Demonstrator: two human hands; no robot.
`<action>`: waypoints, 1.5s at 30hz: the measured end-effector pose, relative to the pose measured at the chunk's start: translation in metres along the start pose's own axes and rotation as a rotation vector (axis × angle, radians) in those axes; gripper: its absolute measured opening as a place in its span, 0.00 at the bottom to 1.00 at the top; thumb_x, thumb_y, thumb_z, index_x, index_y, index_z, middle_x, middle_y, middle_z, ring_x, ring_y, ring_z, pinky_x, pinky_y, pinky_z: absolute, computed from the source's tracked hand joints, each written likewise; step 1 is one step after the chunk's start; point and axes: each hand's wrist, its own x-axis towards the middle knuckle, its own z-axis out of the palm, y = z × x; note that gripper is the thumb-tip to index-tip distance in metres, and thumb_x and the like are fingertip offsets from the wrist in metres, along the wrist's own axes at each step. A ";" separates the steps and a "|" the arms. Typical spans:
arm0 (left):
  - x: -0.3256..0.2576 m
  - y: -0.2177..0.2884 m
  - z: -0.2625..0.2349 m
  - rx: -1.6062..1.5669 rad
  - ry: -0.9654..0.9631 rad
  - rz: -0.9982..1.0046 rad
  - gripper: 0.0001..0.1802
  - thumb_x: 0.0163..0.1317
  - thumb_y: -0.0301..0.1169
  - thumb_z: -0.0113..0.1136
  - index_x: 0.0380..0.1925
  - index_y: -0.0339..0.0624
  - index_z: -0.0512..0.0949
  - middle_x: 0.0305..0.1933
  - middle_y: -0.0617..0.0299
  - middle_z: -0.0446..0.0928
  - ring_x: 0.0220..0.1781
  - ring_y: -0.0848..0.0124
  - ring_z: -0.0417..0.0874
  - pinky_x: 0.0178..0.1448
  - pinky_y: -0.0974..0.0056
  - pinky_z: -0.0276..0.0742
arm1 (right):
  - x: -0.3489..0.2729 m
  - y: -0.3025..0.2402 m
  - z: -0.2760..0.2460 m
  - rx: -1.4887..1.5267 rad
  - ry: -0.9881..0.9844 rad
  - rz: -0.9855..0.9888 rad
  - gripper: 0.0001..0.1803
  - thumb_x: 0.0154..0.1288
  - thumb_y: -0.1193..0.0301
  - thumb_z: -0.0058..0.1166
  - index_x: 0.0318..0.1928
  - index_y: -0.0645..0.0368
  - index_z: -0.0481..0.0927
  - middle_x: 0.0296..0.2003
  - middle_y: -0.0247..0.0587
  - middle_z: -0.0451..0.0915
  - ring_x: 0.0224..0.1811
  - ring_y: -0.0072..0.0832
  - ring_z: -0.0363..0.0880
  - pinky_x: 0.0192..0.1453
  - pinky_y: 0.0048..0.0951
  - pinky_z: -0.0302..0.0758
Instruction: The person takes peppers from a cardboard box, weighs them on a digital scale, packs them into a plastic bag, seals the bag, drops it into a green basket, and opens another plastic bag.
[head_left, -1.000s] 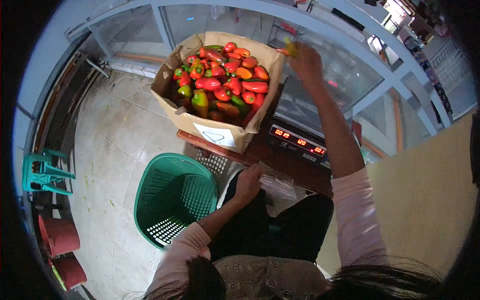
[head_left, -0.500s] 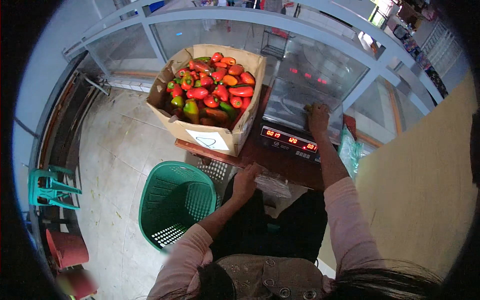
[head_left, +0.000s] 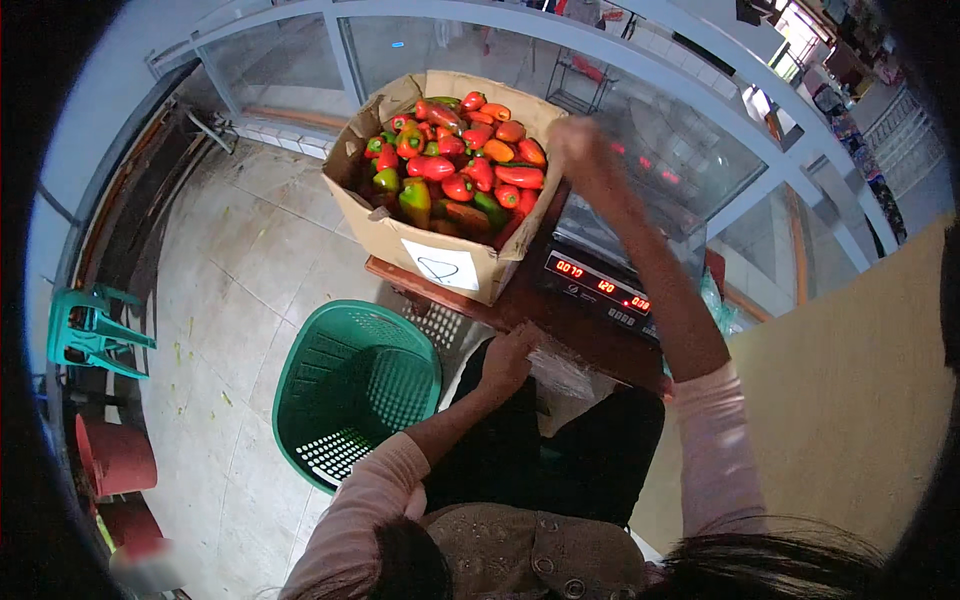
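My left hand (head_left: 508,360) is closed on a clear plastic bag (head_left: 566,370) that hangs over my lap by the table's front edge. My right hand (head_left: 583,152) hovers at the upper right rim of a cardboard box (head_left: 385,232), its fingers smeared by motion; whether anything is in them does not show. Red, orange and green peppers (head_left: 455,165) fill the box. Beneath my right forearm is a digital scale (head_left: 598,288) with red lit figures, its metal plate partly covered by the arm.
A green plastic basket (head_left: 300,350) stands on the tiled floor left of my legs. The box and scale rest on a brown wooden table (head_left: 610,350), with glass panels behind. Green stools (head_left: 95,330) and a red bucket (head_left: 115,455) line the left side; a tan board (head_left: 830,370) rises at right.
My right hand has left the scale plate and moved up and left to the box's rim. The scale's figures have changed. My left hand still holds the bag; the whole view has shifted slightly.
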 end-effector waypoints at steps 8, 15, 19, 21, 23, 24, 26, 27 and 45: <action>0.002 0.007 -0.014 -0.034 -0.023 -0.052 0.16 0.44 0.20 0.50 0.37 0.40 0.69 0.35 0.49 0.71 0.35 0.48 0.73 0.36 0.49 0.67 | 0.011 -0.021 0.088 -0.313 -0.210 0.262 0.11 0.52 0.70 0.45 0.37 0.60 0.74 0.36 0.47 0.74 0.42 0.42 0.75 0.43 0.42 0.73; -0.002 0.002 -0.012 -0.053 -0.011 -0.033 0.19 0.44 0.20 0.51 0.40 0.42 0.69 0.40 0.50 0.72 0.38 0.50 0.74 0.38 0.50 0.69 | 0.020 -0.021 0.066 -0.089 -0.254 0.292 0.19 0.44 0.70 0.55 0.39 0.63 0.70 0.38 0.51 0.73 0.40 0.44 0.74 0.44 0.40 0.72; 0.001 0.015 -0.010 -0.050 0.021 -0.028 0.18 0.44 0.20 0.52 0.40 0.42 0.69 0.39 0.51 0.72 0.38 0.50 0.74 0.39 0.51 0.69 | 0.026 -0.004 0.063 0.135 0.144 0.236 0.24 0.40 0.70 0.58 0.41 0.63 0.67 0.37 0.52 0.72 0.40 0.46 0.73 0.46 0.39 0.70; -0.002 0.004 -0.009 -0.067 -0.041 -0.139 0.17 0.44 0.20 0.51 0.38 0.41 0.69 0.38 0.50 0.72 0.38 0.50 0.74 0.40 0.52 0.69 | 0.050 -0.045 0.059 0.209 0.117 0.179 0.25 0.41 0.70 0.58 0.43 0.62 0.67 0.38 0.52 0.72 0.41 0.46 0.72 0.46 0.39 0.69; 0.002 0.009 -0.007 -0.067 -0.039 -0.107 0.17 0.44 0.20 0.51 0.38 0.41 0.69 0.38 0.50 0.72 0.38 0.50 0.73 0.40 0.51 0.69 | 0.067 -0.067 0.063 0.269 0.104 0.083 0.26 0.42 0.69 0.57 0.46 0.59 0.68 0.38 0.52 0.72 0.43 0.46 0.71 0.47 0.39 0.69; 0.004 0.010 -0.007 -0.058 -0.035 -0.090 0.16 0.44 0.20 0.51 0.37 0.40 0.69 0.38 0.50 0.72 0.37 0.49 0.73 0.39 0.51 0.69 | 0.074 -0.074 0.071 0.290 0.109 0.028 0.25 0.43 0.68 0.56 0.46 0.57 0.69 0.39 0.52 0.72 0.44 0.46 0.71 0.47 0.39 0.69; 0.003 0.006 -0.008 -0.040 -0.044 -0.097 0.16 0.44 0.20 0.51 0.37 0.40 0.69 0.38 0.49 0.72 0.36 0.49 0.73 0.38 0.51 0.68 | 0.085 -0.091 0.088 0.205 -0.187 0.095 0.21 0.45 0.65 0.55 0.43 0.54 0.73 0.42 0.53 0.72 0.47 0.43 0.71 0.48 0.39 0.69; 0.000 0.003 -0.008 -0.028 -0.049 -0.109 0.15 0.44 0.20 0.51 0.36 0.40 0.69 0.38 0.49 0.72 0.35 0.49 0.73 0.37 0.50 0.68 | 0.085 -0.104 0.089 0.160 -0.316 0.151 0.17 0.46 0.62 0.54 0.39 0.52 0.75 0.41 0.52 0.74 0.46 0.41 0.72 0.47 0.39 0.69; -0.001 0.002 -0.006 -0.073 -0.034 -0.074 0.20 0.45 0.20 0.50 0.43 0.41 0.69 0.40 0.49 0.72 0.38 0.49 0.74 0.40 0.51 0.69 | 0.053 -0.039 0.075 0.398 0.054 0.112 0.14 0.46 0.72 0.54 0.35 0.61 0.71 0.31 0.53 0.74 0.38 0.47 0.74 0.40 0.42 0.71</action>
